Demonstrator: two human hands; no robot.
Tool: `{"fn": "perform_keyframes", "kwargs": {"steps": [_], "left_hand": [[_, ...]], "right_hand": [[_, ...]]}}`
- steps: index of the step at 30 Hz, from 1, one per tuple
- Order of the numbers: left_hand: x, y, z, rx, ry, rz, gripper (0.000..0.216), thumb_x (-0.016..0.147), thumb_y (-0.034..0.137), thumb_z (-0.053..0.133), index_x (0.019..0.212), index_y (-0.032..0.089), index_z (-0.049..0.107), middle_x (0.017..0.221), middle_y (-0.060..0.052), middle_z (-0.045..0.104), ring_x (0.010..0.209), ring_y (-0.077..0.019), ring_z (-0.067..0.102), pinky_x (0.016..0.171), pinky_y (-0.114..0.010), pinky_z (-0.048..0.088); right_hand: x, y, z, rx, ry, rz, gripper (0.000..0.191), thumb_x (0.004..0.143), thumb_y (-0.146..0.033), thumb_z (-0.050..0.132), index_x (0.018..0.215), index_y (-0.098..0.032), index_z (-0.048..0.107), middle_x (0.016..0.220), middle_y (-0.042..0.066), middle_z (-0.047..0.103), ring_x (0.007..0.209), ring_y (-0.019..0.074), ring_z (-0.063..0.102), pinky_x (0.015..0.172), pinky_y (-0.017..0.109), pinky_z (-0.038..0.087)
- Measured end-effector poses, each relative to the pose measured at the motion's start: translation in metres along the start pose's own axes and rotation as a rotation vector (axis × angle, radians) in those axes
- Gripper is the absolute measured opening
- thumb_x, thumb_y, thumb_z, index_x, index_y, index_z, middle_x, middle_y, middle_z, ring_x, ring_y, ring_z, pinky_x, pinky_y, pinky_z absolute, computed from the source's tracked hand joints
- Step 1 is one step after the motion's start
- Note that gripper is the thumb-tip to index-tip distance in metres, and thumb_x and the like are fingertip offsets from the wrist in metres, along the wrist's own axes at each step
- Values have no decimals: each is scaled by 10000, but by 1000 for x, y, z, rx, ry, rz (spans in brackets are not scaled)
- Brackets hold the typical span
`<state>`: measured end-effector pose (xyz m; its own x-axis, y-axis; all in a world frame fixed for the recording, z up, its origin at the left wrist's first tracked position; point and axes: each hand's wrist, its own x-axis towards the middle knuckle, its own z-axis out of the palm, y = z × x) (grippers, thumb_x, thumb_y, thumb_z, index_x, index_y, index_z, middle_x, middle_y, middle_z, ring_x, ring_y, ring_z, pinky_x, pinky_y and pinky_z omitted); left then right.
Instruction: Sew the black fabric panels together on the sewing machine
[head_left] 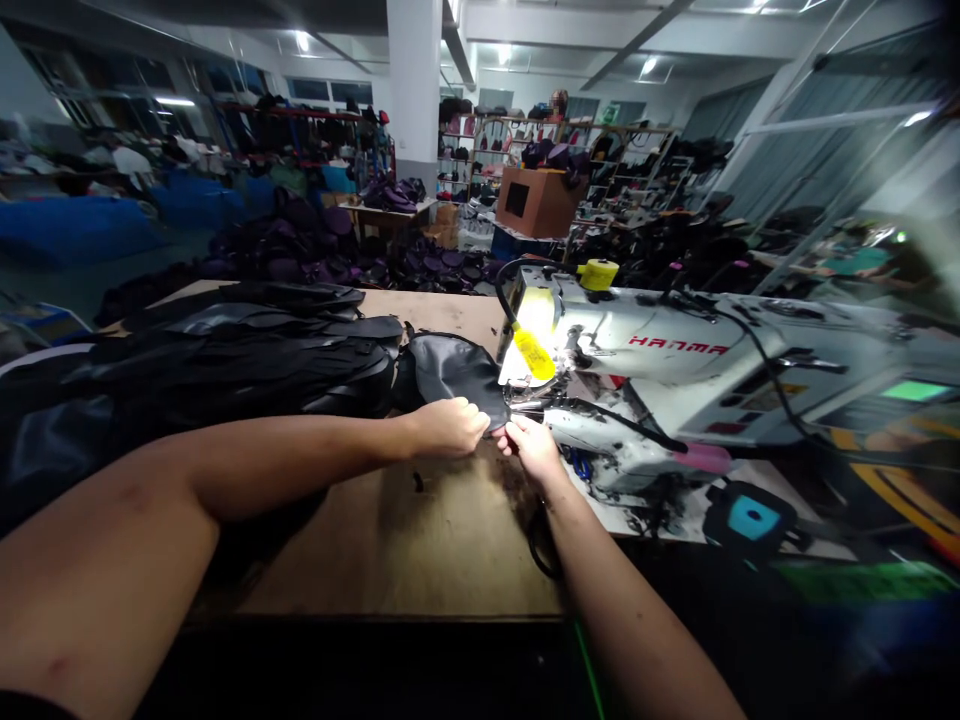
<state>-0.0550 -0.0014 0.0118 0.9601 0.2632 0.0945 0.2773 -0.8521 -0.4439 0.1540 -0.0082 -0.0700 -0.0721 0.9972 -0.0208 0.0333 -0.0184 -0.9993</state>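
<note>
A rounded black leather-like piece [457,370] lies at the needle end of a white sewing machine [660,345]. My left hand [452,427] is closed in a fist on its near edge. Just to the right, my right hand [529,448] pinches the same edge close to the machine's narrow lower arm. The needle itself is hard to make out in the lamp's glare. To the left, the piece touches a long pile of black material [255,350].
A yellow-wrapped lamp [534,355] shines beside the machine head. The wooden table [405,540] spreads below my hands. At the right lies a black pouch-like item with a blue patch [752,517]. Behind stand a cardboard box [536,203] and heaps of dark purple goods [435,270].
</note>
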Motion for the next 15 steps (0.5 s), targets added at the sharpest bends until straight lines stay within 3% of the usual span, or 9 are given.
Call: {"fn": "perform_keyframes", "kwargs": {"steps": [3,7,15], "left_hand": [[0,-12,0,-11,-7,56,234,945,92,489,876,93,713,825,-116,688,633,-195,605,526,-334,350],[5,-21,-2,-72,-61,16,193,900,80,543,840,119,722,754,-85,703,544,-170,594,492,-311,336],[16,-10,-9,-145,-23,-129,171,860,74,588,794,124,738,694,-87,714,568,-184,642,539,-286,438]], "right_hand": [[-3,2,1,22,-25,-26,349,741,-498,677,792,-154,704,629,17,657,547,116,537,552,252,449],[-6,5,7,75,31,-37,365,723,-525,674,761,-161,675,608,12,648,516,112,518,538,254,437],[-8,-8,25,1,198,-4,288,821,-447,581,688,-191,595,534,-6,577,456,116,471,465,240,371]]}}
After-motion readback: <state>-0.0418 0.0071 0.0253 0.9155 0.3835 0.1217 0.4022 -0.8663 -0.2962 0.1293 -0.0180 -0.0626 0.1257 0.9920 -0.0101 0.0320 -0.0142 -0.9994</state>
